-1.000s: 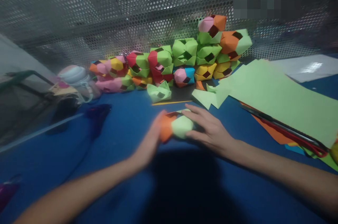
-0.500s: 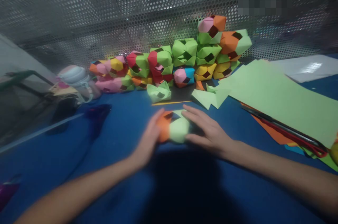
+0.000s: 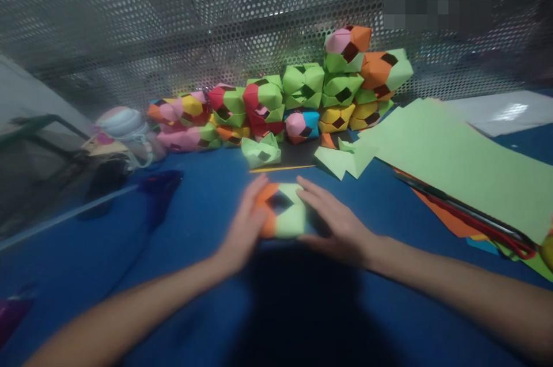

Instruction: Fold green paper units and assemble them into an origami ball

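An orange and light green folded paper block (image 3: 283, 211) with a dark square hole on top rests on the blue table (image 3: 194, 223). My left hand (image 3: 242, 229) presses against its orange left side with fingers together. My right hand (image 3: 334, 220) cups its green right side, fingers curved along the top edge. Both hands hold the block between them. Behind it lies a single light green folded block (image 3: 260, 150).
A stack of several coloured paper blocks (image 3: 302, 96) lines the perforated metal wall (image 3: 173, 21). Green paper sheets (image 3: 453, 154) over orange and red ones lie at the right. Small green paper pieces (image 3: 343, 158) sit ahead. A pale jar (image 3: 125, 128) and dark objects stand at the left.
The block has been turned between my hands so its dark hole faces up, and it looks squarer. Both hands shifted slightly left and closer in.
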`<state>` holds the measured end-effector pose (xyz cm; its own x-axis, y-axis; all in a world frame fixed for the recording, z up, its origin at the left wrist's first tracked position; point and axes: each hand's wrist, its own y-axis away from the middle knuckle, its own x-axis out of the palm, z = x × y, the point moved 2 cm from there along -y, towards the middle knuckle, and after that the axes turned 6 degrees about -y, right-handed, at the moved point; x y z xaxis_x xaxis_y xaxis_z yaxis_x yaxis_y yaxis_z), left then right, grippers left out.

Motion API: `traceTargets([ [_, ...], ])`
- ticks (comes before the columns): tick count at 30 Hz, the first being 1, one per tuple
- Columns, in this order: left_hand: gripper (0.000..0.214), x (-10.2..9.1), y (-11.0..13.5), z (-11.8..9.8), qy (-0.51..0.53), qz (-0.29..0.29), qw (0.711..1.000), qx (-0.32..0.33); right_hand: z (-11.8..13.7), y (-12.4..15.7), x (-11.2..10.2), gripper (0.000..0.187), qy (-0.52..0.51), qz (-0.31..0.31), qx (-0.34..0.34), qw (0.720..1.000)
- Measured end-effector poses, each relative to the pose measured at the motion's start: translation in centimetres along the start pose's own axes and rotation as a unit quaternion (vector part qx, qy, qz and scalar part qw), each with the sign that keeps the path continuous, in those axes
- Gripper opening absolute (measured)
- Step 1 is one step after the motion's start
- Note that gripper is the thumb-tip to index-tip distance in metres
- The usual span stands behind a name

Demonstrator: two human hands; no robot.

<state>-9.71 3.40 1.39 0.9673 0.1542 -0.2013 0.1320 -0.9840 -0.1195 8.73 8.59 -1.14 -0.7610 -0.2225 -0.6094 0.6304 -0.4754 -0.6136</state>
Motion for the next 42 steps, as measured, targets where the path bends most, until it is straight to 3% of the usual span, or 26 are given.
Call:
traceTargets([
  [4,0.037,0.0,-0.1,-0.3,-0.033,0.004,0.999,0.015,0.2,0.1,0.1,0.069,0.015,0.01,-0.032,0.999],
  [8,0.04,-0.2,-0.1,-0.1,-0.059,0.023,0.998,0.03,0.3,0.1,0.0,0.067,0.023,0.01,-0.052,0.998],
  [15,0.042,-0.4,-0.1,0.4,-0.034,0.015,0.997,0.072,0.4,0.0,-0.2,0.074,0.013,0.006,-0.041,0.999],
  [31,0.037,-0.7,-0.2,1.1,-0.176,0.056,0.968,0.171,0.3,0.0,-0.1,0.075,-0.019,0.0,-0.063,0.998],
  [42,0.044,-0.4,-0.3,1.0,-0.196,0.064,0.968,0.146,-0.1,0.0,0.0,0.073,-0.028,0.0,-0.035,0.999],
])
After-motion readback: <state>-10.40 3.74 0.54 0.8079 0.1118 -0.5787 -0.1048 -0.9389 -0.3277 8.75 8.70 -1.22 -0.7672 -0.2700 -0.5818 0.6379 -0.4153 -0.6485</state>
